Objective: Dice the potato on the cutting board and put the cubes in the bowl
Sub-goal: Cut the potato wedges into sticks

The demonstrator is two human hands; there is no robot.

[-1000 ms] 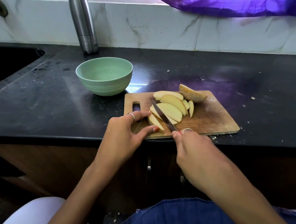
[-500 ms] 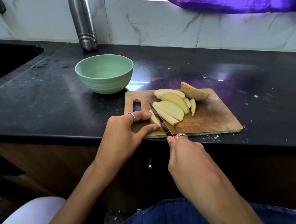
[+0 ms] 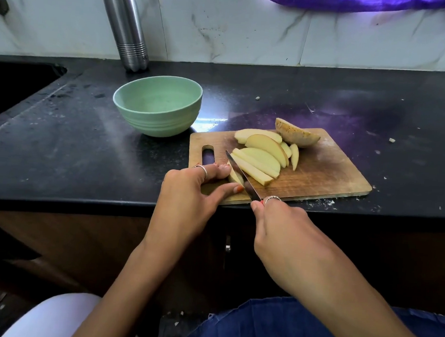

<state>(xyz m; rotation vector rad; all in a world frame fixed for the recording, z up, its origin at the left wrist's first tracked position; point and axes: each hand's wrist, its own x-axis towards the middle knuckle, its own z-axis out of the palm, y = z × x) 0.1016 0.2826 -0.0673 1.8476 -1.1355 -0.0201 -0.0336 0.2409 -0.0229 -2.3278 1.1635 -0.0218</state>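
Several pale potato slices (image 3: 261, 158) lie fanned on the wooden cutting board (image 3: 329, 175), with an unpeeled end piece (image 3: 296, 134) at the board's far edge. My left hand (image 3: 190, 192) pinches a small potato piece (image 3: 235, 178) at the board's near left corner. My right hand (image 3: 278, 222) grips a knife (image 3: 242, 175) whose blade lies against that piece, pointing away and left. The green bowl (image 3: 157, 106) stands left of the board, with no potato in it.
A steel bottle (image 3: 126, 22) stands by the tiled wall behind the bowl. A dark sink (image 3: 14, 82) is set into the black counter (image 3: 85, 158) at far left. Purple cloth (image 3: 359, 1) hangs at top right. Small crumbs dot the counter.
The knife has moved left from over the slices to the small piece my left hand holds. The slices sit more spread apart. Both hands stayed at the board's near edge.
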